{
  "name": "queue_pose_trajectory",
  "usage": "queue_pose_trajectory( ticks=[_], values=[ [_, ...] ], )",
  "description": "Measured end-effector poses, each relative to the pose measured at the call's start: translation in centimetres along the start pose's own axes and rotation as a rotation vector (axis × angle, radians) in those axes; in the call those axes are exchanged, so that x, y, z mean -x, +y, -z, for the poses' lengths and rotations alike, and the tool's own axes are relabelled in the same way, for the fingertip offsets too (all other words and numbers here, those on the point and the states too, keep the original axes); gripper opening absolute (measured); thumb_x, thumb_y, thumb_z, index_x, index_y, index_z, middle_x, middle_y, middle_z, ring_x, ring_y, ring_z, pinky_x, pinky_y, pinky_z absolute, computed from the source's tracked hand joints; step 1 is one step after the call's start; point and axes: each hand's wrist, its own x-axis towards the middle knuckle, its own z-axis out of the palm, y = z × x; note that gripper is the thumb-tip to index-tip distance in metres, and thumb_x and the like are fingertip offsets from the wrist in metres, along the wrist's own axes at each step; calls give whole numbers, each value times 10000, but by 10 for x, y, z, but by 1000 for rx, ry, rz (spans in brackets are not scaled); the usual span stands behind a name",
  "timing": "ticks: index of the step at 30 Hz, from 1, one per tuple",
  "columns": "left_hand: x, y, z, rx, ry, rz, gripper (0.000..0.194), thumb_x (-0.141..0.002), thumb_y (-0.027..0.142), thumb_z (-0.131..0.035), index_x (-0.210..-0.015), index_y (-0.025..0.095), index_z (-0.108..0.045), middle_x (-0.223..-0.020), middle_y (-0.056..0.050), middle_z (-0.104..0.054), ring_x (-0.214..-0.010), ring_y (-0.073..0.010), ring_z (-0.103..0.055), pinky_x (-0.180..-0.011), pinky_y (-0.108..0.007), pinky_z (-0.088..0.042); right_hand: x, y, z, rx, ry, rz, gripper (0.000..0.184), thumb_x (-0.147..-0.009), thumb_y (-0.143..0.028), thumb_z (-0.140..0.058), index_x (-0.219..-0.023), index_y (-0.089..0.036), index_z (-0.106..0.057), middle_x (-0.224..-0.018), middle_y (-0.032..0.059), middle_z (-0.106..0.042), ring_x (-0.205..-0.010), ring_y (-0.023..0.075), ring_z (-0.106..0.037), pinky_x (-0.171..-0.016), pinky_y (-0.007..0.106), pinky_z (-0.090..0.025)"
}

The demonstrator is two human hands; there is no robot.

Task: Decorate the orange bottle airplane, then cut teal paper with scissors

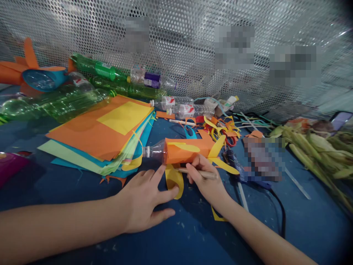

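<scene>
A clear plastic bottle (pixel 157 151) wrapped in orange paper (pixel 183 154) lies on its side, its white cap to the left. Yellow paper fins (pixel 223 165) stick out at its right end, and a yellow oval lies along its top. Below the bottle a rounded yellow paper piece (pixel 176 186) projects toward me. My left hand (pixel 150 197) is spread, one fingertip at the bottle's lower edge and another finger on that yellow piece. In my right hand (pixel 205 176) is a pen (pixel 207 174), pinched with its tip at the yellow piece near the bottle.
Stacked coloured paper (pixel 82 136) lies at left, green bottles (pixel 79 99) behind it. Clear bottles (pixel 190 109) and paper scraps (pixel 223 127) lie at the back. A glue gun (pixel 248 176) with a black cord sits right, near corn husks (pixel 317 147). Perforated metal (pixel 176 44) stands behind.
</scene>
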Motion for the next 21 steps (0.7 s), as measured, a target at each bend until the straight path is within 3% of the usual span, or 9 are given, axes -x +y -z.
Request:
queue_pose_trajectory(
  ticks=[21],
  values=[
    [0,0,0,3,20,-2,408,-857,535,-446,-1226,373,-509,-1327,-157,-369,-938,-307,-547,-775,-489,-448,-2,2,0,-28,-8,-19,224,-850,-296,-520,-703,-235,-361,-453,-91,-461,-415,99,-440,-448,225,-336]
  ],
)
